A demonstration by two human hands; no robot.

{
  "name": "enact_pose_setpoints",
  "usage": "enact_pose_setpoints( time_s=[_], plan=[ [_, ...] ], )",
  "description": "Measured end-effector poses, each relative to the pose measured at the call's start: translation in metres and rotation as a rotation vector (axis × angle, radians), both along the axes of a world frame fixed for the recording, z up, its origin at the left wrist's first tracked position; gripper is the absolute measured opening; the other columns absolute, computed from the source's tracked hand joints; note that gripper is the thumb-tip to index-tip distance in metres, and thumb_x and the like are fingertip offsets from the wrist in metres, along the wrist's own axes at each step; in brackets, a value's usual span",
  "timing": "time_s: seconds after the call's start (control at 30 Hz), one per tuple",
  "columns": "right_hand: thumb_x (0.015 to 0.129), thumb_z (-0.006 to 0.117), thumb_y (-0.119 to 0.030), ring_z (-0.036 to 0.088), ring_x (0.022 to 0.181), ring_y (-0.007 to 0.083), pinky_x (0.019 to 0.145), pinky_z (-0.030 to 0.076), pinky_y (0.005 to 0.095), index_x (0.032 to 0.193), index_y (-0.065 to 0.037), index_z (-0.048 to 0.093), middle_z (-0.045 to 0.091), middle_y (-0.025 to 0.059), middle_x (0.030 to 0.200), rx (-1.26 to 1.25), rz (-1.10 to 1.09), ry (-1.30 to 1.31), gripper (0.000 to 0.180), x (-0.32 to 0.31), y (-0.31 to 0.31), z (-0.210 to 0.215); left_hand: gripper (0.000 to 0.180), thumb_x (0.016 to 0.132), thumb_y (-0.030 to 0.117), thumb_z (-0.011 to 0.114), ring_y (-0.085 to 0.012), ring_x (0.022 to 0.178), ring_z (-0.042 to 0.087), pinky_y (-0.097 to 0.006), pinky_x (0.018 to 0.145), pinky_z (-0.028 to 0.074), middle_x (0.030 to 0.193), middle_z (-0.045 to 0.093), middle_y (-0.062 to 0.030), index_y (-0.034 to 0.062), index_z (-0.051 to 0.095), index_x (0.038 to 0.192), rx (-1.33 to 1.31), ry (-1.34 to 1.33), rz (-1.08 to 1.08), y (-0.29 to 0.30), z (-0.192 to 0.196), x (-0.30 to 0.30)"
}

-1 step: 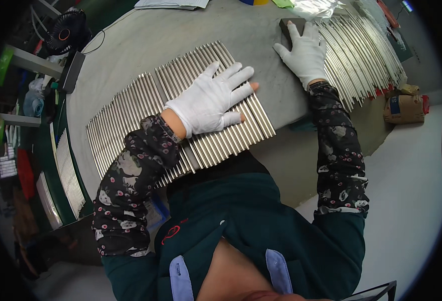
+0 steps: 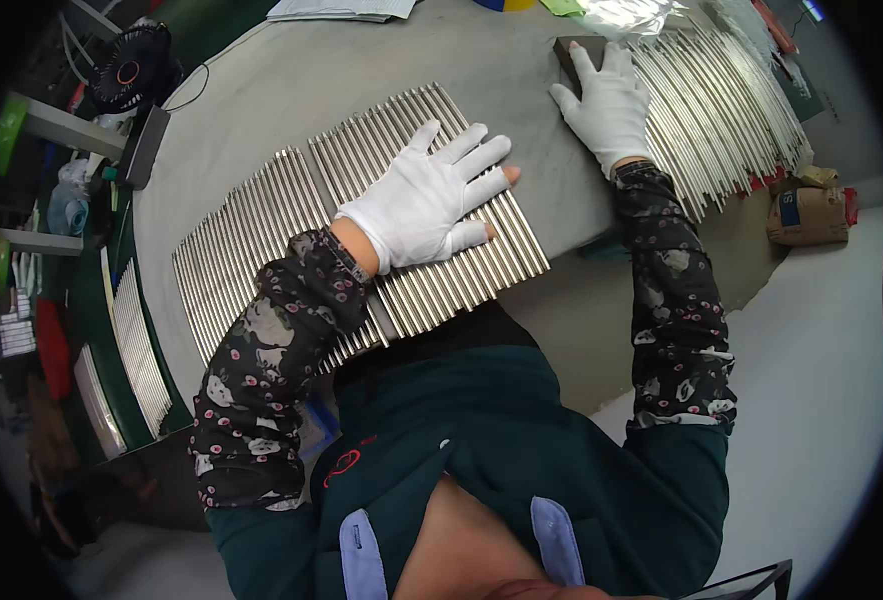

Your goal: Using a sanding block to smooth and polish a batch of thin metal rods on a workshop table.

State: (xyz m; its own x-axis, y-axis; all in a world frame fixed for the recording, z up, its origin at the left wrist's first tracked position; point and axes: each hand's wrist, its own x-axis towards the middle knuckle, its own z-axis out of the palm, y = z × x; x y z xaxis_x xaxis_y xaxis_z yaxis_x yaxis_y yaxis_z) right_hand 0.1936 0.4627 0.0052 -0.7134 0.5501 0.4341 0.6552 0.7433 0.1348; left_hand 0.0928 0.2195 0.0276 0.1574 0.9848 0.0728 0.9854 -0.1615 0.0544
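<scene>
My left hand (image 2: 427,200), in a white glove with some fingertips bare, lies flat with fingers spread across a row of shiny metal rods (image 2: 336,165). The rods lie side by side on the grey table, with a narrow gap splitting the row into two groups. Part of the right group is hidden under my palm. At the far right my right hand (image 2: 606,112), gloved the same way, has its fingers stretched out. Its fingertips touch a dark grey block (image 2: 568,62). Close beside that hand is a second bunch of metal rods (image 2: 716,115), less evenly lined up.
The grey tabletop (image 2: 251,115) has a curved left edge. Papers (image 2: 341,9) and clear plastic wrap (image 2: 633,14) lie along its far side. A small black fan (image 2: 133,64) stands at the far left. More rods (image 2: 139,345) rest on a green surface; a brown package (image 2: 807,215) sits at right.
My left hand and forearm have shifted slightly to the right over the rods. The right hand has barely moved and still touches the block.
</scene>
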Motion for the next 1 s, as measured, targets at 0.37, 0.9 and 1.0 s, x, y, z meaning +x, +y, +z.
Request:
enact_pose_setpoints(
  time_s=[0.37,0.9,1.0],
  plan=[
    [0.073,0.072,-0.015,0.055,0.11,0.0377,0.091,0.046,0.0444,0.121,-0.003,0.058,0.055,0.0231,0.123,-0.11,0.416,0.281,0.052,0.092,-0.066,0.025,0.069,0.094,0.059,0.033,-0.0357,0.139,0.031,-0.056,0.113,0.019,0.15,0.035,-0.0162,0.0118,0.04,0.143,0.042,0.061,0.013,-0.008,-0.008,-0.002],
    [0.074,0.071,-0.021,0.047,0.12,0.0424,0.095,0.043,0.0485,0.128,-0.006,0.052,0.042,0.0284,0.134,-0.153,0.208,0.162,0.059,0.112,-0.085,0.01,0.068,0.095,0.057,0.034,-0.0362,0.14,0.028,-0.058,0.112,0.021,0.153,0.029,-0.0158,0.0123,0.035,0.146,0.01,0.03,0.097,-0.011,-0.002,-0.024],
    [0.074,0.071,-0.021,0.047,0.119,0.042,0.095,0.043,0.0483,0.127,-0.005,0.053,0.042,0.0285,0.134,-0.166,0.199,0.161,0.059,0.113,-0.087,0.011,0.068,0.095,0.058,0.032,-0.0354,0.141,0.028,-0.058,0.112,0.02,0.153,0.028,-0.0157,0.0139,0.036,0.146,0.008,0.075,0.103,-0.009,-0.002,-0.024]
  ],
)
